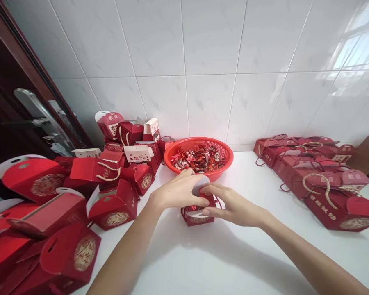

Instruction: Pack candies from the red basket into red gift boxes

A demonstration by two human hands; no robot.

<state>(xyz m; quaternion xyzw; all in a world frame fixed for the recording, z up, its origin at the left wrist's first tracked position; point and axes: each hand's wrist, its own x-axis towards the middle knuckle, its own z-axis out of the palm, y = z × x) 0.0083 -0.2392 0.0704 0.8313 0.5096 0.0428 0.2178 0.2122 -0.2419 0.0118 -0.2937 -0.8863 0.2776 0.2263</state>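
Note:
A small dark red gift box [199,220] stands on the white tabletop in front of me, its top flaps raised and a cord handle at its side. My left hand [178,191] reaches over it from the left, thumb and fingers closed on a flap whose pale inner side shows. From the right, my right hand [230,204] pinches the box's flaps between thumb and fingers. Just behind my hands sits a red plastic basket [229,157] with many wrapped candies [199,159] in it. The box's inside is mostly hidden by my hands.
Many red gift boxes [113,211] with raised flaps are heaped on the left. Closed red boxes with cord handles [329,209] stand in rows on the right. A tiled wall [209,106] rises behind the table, and a dark door with a metal handle [43,114] is at the left.

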